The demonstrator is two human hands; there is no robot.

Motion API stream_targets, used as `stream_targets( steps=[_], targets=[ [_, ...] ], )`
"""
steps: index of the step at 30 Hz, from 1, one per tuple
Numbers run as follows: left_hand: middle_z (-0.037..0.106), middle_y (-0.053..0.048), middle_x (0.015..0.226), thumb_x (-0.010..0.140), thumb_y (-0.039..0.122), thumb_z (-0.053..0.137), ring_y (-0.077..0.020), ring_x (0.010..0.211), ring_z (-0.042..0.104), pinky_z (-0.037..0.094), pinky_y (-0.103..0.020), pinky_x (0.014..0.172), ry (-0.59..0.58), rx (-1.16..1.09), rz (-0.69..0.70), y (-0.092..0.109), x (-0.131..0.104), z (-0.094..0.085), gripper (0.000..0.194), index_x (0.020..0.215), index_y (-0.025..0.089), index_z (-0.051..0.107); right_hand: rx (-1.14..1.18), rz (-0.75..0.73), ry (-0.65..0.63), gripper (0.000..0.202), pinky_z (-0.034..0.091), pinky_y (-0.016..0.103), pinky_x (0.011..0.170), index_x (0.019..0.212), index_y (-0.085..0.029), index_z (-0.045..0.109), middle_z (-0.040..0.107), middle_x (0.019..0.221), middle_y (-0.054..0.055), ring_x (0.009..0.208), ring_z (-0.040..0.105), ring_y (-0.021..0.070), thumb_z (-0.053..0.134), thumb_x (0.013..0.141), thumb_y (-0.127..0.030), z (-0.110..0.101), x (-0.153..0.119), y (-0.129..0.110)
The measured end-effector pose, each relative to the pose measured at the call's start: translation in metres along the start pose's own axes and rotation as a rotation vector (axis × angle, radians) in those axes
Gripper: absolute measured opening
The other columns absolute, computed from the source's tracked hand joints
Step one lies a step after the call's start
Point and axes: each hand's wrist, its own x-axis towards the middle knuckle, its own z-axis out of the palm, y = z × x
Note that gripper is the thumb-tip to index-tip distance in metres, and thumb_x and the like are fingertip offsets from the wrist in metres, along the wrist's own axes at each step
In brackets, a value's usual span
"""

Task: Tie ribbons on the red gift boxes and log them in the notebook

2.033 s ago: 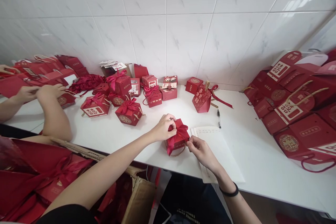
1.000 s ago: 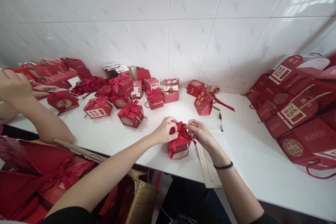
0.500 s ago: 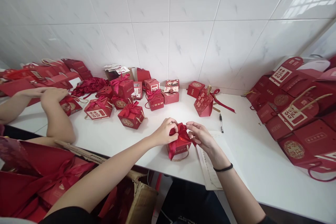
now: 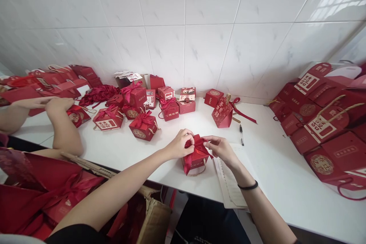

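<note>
Close to the table's front edge sits a small red gift box (image 4: 197,162) with a twisted cord handle lying at its near side. A red ribbon (image 4: 188,162) is tied in a bow on its top, one tail hanging down the front. My left hand (image 4: 183,144) pinches the bow from the left, fingers curled on the ribbon. From the right, my right hand (image 4: 219,147) holds the other side of the bow between thumb and fingertips. The bow's knot is partly covered by my fingers.
Several finished red boxes with bows (image 4: 143,126) stand left of centre. A notebook (image 4: 228,183) and pen (image 4: 241,134) lie to the right. Red boxes (image 4: 320,160) are piled far right. Another person's arms (image 4: 64,129) rest at left, above an open carton (image 4: 156,217).
My right hand has closed its fingers on the right side of the bow, its wrist shifting slightly right. My left hand stays on the ribbon.
</note>
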Motion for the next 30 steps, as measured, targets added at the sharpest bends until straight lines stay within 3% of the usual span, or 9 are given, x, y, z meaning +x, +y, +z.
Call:
stream_targets(
  steps=[5,11,15,19,21,24,30],
  targets=[
    [0.051,-0.006,0.104,0.072,0.017,0.054,-0.0223,0.106,0.048,0.040,-0.038,0.097,0.001,-0.007,-0.005,0.000,0.000,0.000,0.003,0.072,0.019,0.053,-0.088,-0.053,0.081,0.040,0.033,0.022,0.036,0.072,-0.015,0.060,0.053,0.062,0.000,0.040,0.040,0.0070,0.064,0.063,-0.054,0.004,0.004,-0.002],
    [0.051,-0.006,0.105,0.073,0.018,0.054,-0.0217,0.106,0.047,0.039,-0.038,0.097,-0.008,-0.002,-0.027,0.001,0.000,0.000,0.002,0.072,0.019,0.054,0.028,0.062,-0.010,0.044,0.024,0.019,0.038,0.062,-0.016,0.046,0.044,0.057,-0.004,0.042,0.034,0.0049,0.062,0.068,-0.056,0.007,-0.003,-0.005],
    [0.053,-0.006,0.108,0.078,0.029,0.053,-0.0235,0.113,0.044,0.032,-0.040,0.102,-0.043,0.015,-0.039,0.006,0.003,-0.017,0.011,0.074,0.019,0.058,0.081,0.080,-0.041,0.044,0.022,0.018,0.041,0.068,-0.015,0.050,0.043,0.060,-0.003,0.049,0.035,0.0059,0.065,0.066,-0.056,0.005,-0.008,-0.001],
    [0.057,-0.005,0.095,0.083,0.041,0.043,-0.0211,0.096,0.053,0.040,-0.037,0.090,0.100,0.017,-0.266,0.016,-0.005,-0.043,0.026,0.077,0.019,0.055,0.035,0.065,-0.034,0.045,0.020,0.019,0.039,0.073,-0.016,0.052,0.043,0.059,-0.004,0.045,0.033,0.0054,0.063,0.067,-0.060,0.003,-0.008,0.004],
    [0.058,-0.003,0.086,0.082,0.047,0.043,-0.0201,0.084,0.056,0.043,-0.035,0.079,0.084,0.020,-0.407,0.021,-0.016,-0.047,0.030,0.077,0.019,0.052,-0.018,0.055,-0.041,0.046,0.020,0.019,0.039,0.073,-0.017,0.051,0.042,0.056,-0.005,0.044,0.034,0.0060,0.061,0.068,-0.062,0.002,-0.007,0.005],
    [0.060,-0.002,0.084,0.076,0.049,0.052,-0.0190,0.076,0.057,0.044,-0.032,0.070,-0.005,-0.010,-0.475,0.027,-0.034,-0.042,0.031,0.082,0.019,0.052,-0.070,0.022,-0.057,0.048,0.021,0.019,0.038,0.069,-0.017,0.048,0.042,0.052,-0.005,0.043,0.034,0.0061,0.061,0.067,-0.064,0.002,-0.006,0.005],
    [0.061,-0.001,0.082,0.079,0.033,0.049,-0.0166,0.073,0.057,0.043,-0.030,0.070,0.028,-0.057,-0.423,0.029,-0.042,-0.029,0.014,0.080,0.019,0.051,-0.078,0.000,-0.055,0.052,0.024,0.019,0.037,0.063,-0.018,0.043,0.043,0.052,-0.005,0.041,0.035,0.0059,0.060,0.066,-0.067,0.006,-0.008,0.004]
  ],
)
